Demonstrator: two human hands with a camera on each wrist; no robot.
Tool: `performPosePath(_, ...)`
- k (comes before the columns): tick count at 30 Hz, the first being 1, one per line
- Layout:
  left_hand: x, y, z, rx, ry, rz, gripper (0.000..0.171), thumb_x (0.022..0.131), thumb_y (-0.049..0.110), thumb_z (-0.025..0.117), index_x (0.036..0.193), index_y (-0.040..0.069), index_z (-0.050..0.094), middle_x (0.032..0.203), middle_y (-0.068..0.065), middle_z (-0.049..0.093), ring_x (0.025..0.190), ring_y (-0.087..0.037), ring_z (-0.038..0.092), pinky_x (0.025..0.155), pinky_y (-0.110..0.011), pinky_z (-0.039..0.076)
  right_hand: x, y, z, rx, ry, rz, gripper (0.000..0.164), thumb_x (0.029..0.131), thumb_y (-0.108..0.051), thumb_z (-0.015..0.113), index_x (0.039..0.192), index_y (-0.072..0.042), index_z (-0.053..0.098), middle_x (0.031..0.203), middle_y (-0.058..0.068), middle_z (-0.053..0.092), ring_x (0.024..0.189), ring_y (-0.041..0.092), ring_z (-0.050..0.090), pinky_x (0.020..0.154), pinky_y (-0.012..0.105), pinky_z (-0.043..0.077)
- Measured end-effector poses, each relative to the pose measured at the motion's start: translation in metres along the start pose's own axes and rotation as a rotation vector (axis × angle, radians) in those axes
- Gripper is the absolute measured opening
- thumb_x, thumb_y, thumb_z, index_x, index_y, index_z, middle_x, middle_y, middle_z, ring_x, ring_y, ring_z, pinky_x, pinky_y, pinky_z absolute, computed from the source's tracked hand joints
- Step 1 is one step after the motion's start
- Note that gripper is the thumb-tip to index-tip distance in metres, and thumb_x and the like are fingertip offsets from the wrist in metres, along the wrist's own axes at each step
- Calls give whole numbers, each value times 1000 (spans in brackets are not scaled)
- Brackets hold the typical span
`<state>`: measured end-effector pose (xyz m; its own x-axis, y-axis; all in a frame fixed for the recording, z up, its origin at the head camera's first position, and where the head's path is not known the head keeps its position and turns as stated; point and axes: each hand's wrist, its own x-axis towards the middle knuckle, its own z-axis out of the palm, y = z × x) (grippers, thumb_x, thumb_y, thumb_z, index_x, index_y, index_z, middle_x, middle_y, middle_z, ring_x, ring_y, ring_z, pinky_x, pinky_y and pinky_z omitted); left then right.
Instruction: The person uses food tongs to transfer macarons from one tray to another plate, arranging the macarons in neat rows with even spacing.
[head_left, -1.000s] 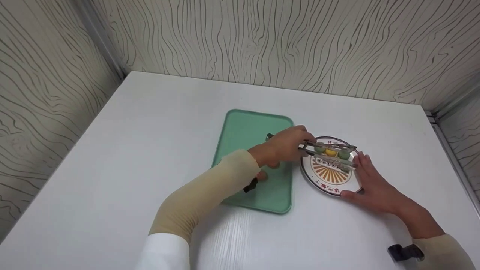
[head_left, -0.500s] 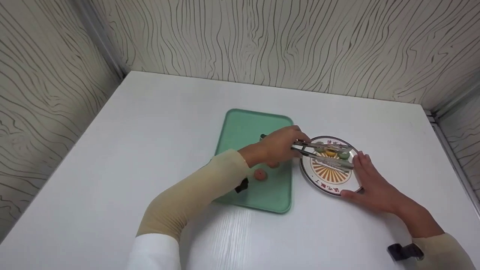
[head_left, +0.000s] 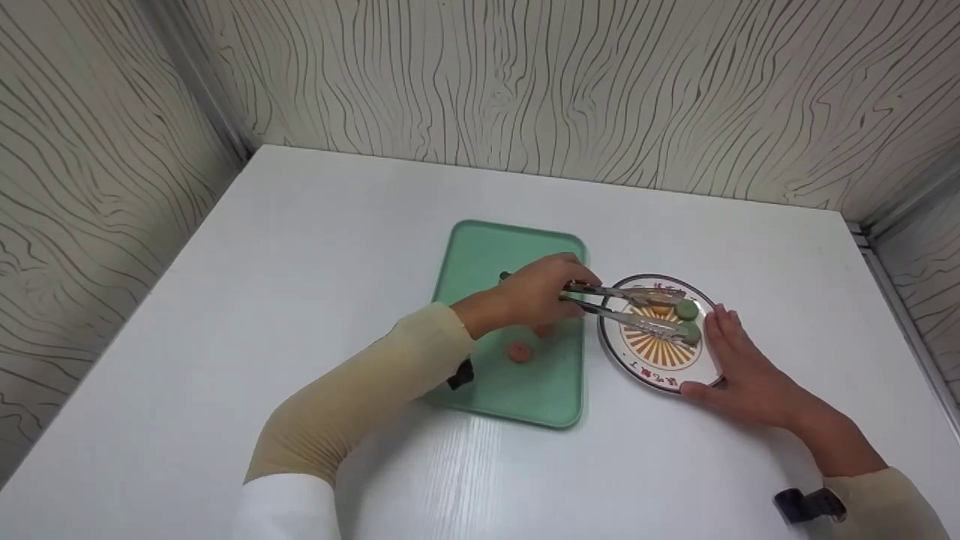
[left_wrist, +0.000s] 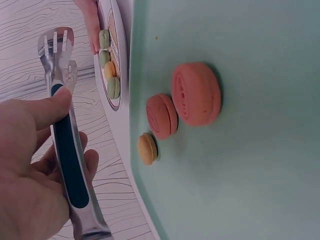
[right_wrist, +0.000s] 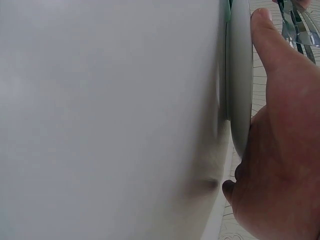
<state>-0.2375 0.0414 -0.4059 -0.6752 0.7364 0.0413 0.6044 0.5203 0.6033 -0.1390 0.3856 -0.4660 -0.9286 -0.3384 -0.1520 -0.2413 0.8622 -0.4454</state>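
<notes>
My left hand (head_left: 536,291) grips a pair of metal tongs (head_left: 634,321), whose spread arms reach over a round white plate (head_left: 643,365). Close to the tong tips on the plate are two green macarons (head_left: 686,309). The left wrist view also shows a yellow macaron (left_wrist: 110,70) in the plate's row, with another green macaron (left_wrist: 113,88) beside it. Nothing is between the tong tips (left_wrist: 57,42) there. My right hand (head_left: 750,375) rests against the plate's right rim, fingers straight along it and thumb at the near edge.
Left of the plate lies a green tray (head_left: 551,401). It holds two pink macarons (left_wrist: 196,94) and a small yellow-orange macaron (left_wrist: 147,148); my left arm partly covers the tray in the head view. A patterned wall (head_left: 525,90) stands behind the white table (head_left: 337,225).
My left hand has drawn the tongs leftward across the plate, and their tips have slid back from the right rim. Two green macarons now show more fully. My right hand and the plate stay put.
</notes>
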Motion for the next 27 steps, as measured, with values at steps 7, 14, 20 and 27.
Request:
performPosePath(7, -9, -8, -2, -21, 17, -1, 39, 93, 12, 77, 131, 12, 70, 113, 0, 62, 102, -20, 60, 87, -22, 48, 1, -1, -1, -10, -7, 8, 116, 91, -51, 72, 157, 10, -2, 165, 29, -11, 152, 44, -14, 119, 63, 8)
performPosePath(14, -18, -15, -5, -28, 25, -12, 37, 93, 10, 75, 130, 13, 70, 113, 0, 62, 102, -20, 59, 89, -25, 48, -1, 0, -1, -9, -6, 4, 116, 91, -50, 72, 157, 11, -2, 165, 29, -12, 151, 45, -15, 118, 66, 8)
performPosePath(20, -27, -19, -8, -47, 24, 6, 36, 95, 9, 73, 131, 11, 69, 116, -3, 63, 105, -21, 59, 91, -27, 49, 0, 1, 0, -2, -11, 5, 116, 91, -50, 71, 158, 9, -4, 166, 28, -12, 152, 42, -16, 117, 68, 10)
performPosePath(27, -38, -24, -13, -102, 32, 39, 38, 94, 15, 75, 131, 9, 69, 117, -5, 63, 106, -27, 59, 91, -29, 48, 0, 1, -1, 6, -20, 18, 116, 92, -50, 71, 158, 7, -5, 166, 26, -13, 152, 41, -17, 116, 69, 11)
